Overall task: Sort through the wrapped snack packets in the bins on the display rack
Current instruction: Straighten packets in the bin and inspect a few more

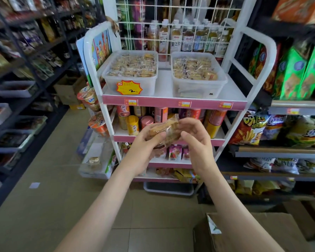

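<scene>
Shop aisle: stocked shelves are seen on both sides, with a white and pink display rack [171,103] straight ahead.
Top shelf: two clear bins are set side by side, the left bin [153,84] marked with a yellow price star [128,87], the right bin [223,80] unmarked; both are filled with wrapped snack packets.
Packet in hand: one clear-wrapped packet [165,130] is held in the air in front of the rack's lower shelves, below both bins and well apart from them.
Left hand [144,150]: its grip is closed on the packet's lower left end.
Right hand [198,140]: its grip is curled round the packet's right end.
Step in hand: judged to be inspection of the packet before it is assigned to a bin.
Doing it well: the wrapper should be turned gently so that label and seal can be read. The contents look crumbly, so squeezing is best avoided. The matching bin should be checked against its contents before the packet is laid flat on top, not dropped.
</scene>
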